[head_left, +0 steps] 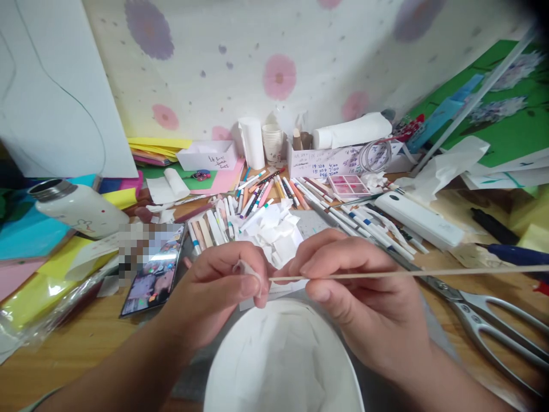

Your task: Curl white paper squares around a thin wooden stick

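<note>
My left hand [225, 280] pinches a small scrap of thin white tissue [245, 270] between thumb and fingers. In my right hand [369, 286], the thumb and fingertips grip a thin, pale wooden stick [454, 273], whose long end runs off to the right edge. The stick's other end points at the tissue; whether they touch is hard to make out. Below both hands sits a round white container [211, 372], pale inside with faint creases. Just beyond the hands lies a heap of torn white paper pieces [277, 226].
Large metal scissors [469, 320] lie at the right. A phone [156, 269] and a tilted white bottle [81, 209] are at the left. Several markers [210, 226] and pens spread across the middle. Paper cups [272, 143], a paper roll [252, 143] and a white box [317, 163] stand behind.
</note>
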The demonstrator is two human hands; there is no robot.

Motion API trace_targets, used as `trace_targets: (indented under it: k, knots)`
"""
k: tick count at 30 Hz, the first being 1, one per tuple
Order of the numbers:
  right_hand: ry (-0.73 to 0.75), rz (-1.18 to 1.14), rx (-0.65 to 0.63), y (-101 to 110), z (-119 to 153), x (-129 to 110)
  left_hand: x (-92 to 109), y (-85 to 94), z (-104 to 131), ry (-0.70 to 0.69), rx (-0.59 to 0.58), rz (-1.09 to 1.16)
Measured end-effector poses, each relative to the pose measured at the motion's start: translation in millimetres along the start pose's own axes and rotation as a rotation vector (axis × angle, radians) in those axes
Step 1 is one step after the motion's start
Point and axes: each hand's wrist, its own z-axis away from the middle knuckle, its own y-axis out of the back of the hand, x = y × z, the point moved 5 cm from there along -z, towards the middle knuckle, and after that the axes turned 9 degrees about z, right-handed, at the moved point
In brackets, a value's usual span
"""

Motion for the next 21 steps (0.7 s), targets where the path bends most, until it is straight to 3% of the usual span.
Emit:
trace_targets:
  k: [21]
  knots:
    - [0.088, 0.041, 0.001, -7.1, -0.7, -4.8, 0.0, -3.5, -0.9, 0.046, -0.037, 0.006]
